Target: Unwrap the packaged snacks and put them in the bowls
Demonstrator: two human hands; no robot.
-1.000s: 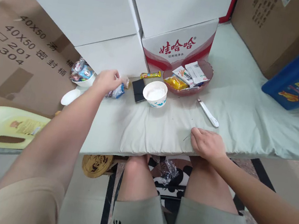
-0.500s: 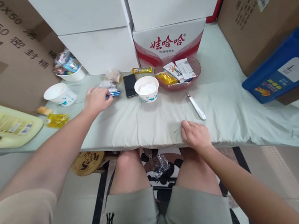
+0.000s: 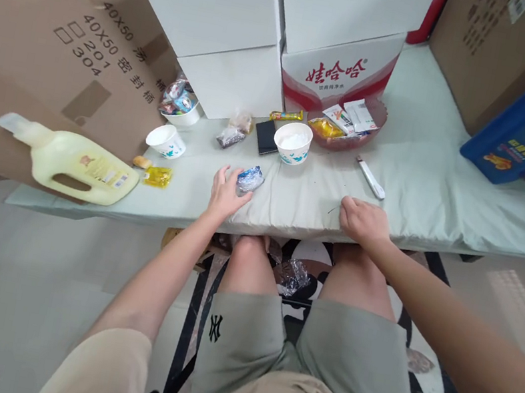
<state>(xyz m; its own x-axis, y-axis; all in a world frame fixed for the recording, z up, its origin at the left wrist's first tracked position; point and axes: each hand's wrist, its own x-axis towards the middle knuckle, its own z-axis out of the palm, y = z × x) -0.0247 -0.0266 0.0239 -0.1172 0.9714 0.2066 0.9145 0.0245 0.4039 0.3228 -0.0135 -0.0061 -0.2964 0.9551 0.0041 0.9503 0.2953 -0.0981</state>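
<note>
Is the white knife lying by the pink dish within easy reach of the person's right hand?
Probably yes: the right hand rests flat on the cloth just in front of the white knife, with nothing lying between them.

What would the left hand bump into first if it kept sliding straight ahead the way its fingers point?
The left hand already touches the blue-wrapped snack. Pushed further up and slightly right, it would probably reach the white paper cup next, though depth is hard to judge.

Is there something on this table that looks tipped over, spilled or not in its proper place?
Yes. The yellow bottle lies on its side at the table's left edge, not upright. One paper cup is tipped over near it. A few snack packets lie loose there too. No liquid looks spilled.
</note>
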